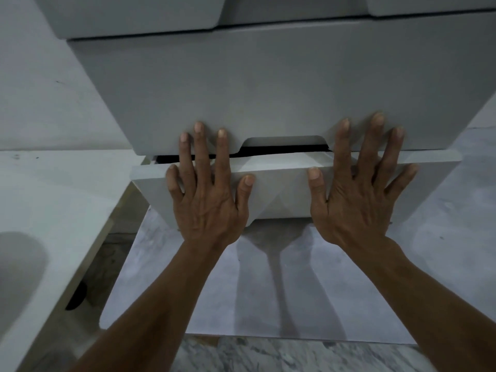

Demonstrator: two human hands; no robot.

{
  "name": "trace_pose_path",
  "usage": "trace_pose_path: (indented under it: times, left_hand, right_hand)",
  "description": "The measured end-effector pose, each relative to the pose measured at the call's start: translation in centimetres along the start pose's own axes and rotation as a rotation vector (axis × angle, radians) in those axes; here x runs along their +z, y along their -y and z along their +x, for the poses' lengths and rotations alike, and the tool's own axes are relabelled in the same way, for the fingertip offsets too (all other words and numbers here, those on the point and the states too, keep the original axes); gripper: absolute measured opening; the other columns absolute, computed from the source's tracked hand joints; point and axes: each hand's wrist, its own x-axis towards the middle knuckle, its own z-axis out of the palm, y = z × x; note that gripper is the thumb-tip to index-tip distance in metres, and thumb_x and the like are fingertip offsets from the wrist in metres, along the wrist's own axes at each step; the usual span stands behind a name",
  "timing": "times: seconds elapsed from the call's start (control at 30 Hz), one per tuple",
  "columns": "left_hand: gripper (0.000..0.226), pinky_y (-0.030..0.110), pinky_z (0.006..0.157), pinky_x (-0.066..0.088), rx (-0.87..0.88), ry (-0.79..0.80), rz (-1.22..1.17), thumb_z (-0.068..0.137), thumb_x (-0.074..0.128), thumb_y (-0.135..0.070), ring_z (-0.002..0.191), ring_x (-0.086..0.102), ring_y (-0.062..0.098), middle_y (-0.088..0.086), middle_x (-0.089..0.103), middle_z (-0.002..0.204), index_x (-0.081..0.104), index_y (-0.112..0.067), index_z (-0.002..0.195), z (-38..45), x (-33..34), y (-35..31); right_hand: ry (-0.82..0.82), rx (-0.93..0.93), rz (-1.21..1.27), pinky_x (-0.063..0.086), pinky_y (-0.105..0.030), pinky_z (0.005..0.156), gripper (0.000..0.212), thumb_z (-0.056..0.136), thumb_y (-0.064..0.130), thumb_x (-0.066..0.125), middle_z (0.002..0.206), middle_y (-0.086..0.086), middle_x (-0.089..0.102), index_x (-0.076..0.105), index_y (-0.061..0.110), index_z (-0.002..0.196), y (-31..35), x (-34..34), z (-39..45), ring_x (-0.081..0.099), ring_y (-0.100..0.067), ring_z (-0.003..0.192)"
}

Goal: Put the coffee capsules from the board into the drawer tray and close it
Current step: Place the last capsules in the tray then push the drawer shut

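A grey drawer front [279, 189] of a grey drawer unit stands slightly out, with a thin dark gap along its top edge. My left hand [204, 194] lies flat on the left half of that front, fingers spread and straight, fingertips reaching onto the drawer above [268, 84]. My right hand [359, 191] presses flat on the right half in the same way. The inside of the drawer, the tray and any coffee capsules are hidden.
A pale marbled board [268, 285] lies on the floor below the drawer. A white table top [53, 200] stands at the left, with a dark shadow on it. More grey bins [134, 14] stack above. Marble floor [268, 355] shows at the bottom.
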Motion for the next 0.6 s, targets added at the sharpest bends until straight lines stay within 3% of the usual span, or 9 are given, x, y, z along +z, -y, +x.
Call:
trace_pose_path:
  times: [0.23,0.37,0.47,0.6]
  left_hand:
    - [0.076,0.053,0.120,0.000,0.122,-0.061,-0.031,0.097,0.034,-0.056,0.146,-0.013,0.030,0.014,-0.001,0.161,-0.002,-0.020,0.153,1.5,1.4,1.6]
    - [0.079,0.055,0.118,-0.001,0.090,-0.151,-0.033,0.095,0.030,-0.061,0.145,-0.011,0.031,0.016,-0.003,0.157,-0.011,-0.023,0.149,2.1,2.2,1.1]
    - [0.081,0.055,0.116,-0.003,0.067,-0.209,-0.046,0.092,0.027,-0.065,0.147,-0.003,0.042,0.019,-0.002,0.155,-0.019,-0.025,0.146,3.0,2.8,0.5]
    - [0.083,0.056,0.116,-0.003,0.069,-0.293,-0.050,0.091,0.029,-0.062,0.142,0.007,0.049,0.023,0.007,0.155,-0.017,-0.022,0.148,3.4,3.9,0.1]
  right_hand:
    - [-0.075,0.020,-0.015,0.005,-0.071,0.111,0.070,0.098,0.057,0.021,0.162,-0.018,-0.001,-0.002,0.024,0.155,-0.2,1.1,0.2,-0.003,-0.042,0.148]
    - [-0.163,0.015,0.000,0.006,-0.074,0.109,0.072,0.097,0.058,0.026,0.160,-0.022,0.008,0.004,0.021,0.155,-0.7,2.7,0.9,0.003,-0.047,0.146]
    - [-0.263,0.024,0.032,0.009,-0.075,0.107,0.071,0.097,0.056,0.029,0.157,-0.027,0.016,0.012,0.016,0.154,-0.9,3.9,1.5,0.009,-0.051,0.144]
    - [-0.357,0.032,0.042,0.010,-0.075,0.107,0.072,0.096,0.053,0.030,0.154,-0.032,0.023,0.016,0.011,0.152,-1.0,5.4,2.2,0.015,-0.055,0.141]
